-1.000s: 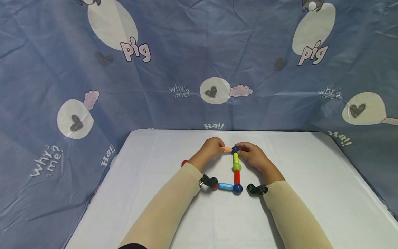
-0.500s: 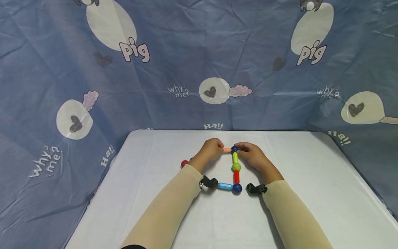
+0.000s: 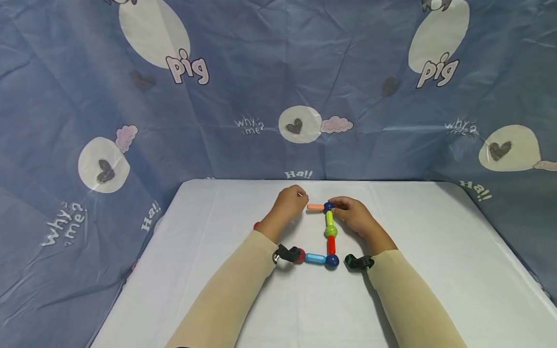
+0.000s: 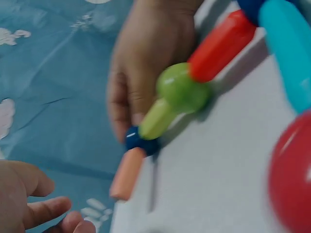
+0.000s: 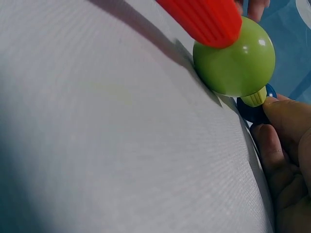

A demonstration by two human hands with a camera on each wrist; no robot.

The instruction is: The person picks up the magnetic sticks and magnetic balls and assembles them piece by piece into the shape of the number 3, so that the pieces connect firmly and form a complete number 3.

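Your right hand (image 3: pixel 354 217) has fingertips curled onto the dark blue ball (image 3: pixel 329 207) at the far corner of the chain, pinning it to the white table (image 3: pixel 435 251); the right wrist view shows thumb and a finger (image 5: pixel 286 116) pressed on that ball. The orange rod (image 3: pixel 315 207) sticks out from the ball toward your left fingers and lies flat, its free end bare. Your left hand (image 3: pixel 289 205) is just off that free end, apart from it, fingers loosely curled with nothing gripped; the left wrist view shows its fingers (image 4: pixel 46 211) clear of the rod with a gap between. Running back from your right fingertips toward your wrist: yellow-green rod (image 3: pixel 329 220), green ball (image 3: pixel 330 232), red rod (image 3: pixel 331 245), then a second dark blue ball (image 3: pixel 332 261), with a light blue rod (image 3: pixel 315 258) going across to a red ball (image 3: pixel 299 254) beside your left wrist. Another red ball (image 3: pixel 257 225) sits on the outer side of your left forearm, partly hidden. My read: the orange rod is seated on the corner ball and you're mid-frame on a square, three sides laid. Next likely needs a ball on the orange rod's free end; the loose red ball is the nearest candidate. Keep the right fingers pinning the corner so the joint doesn't swing when the new piece snaps on.
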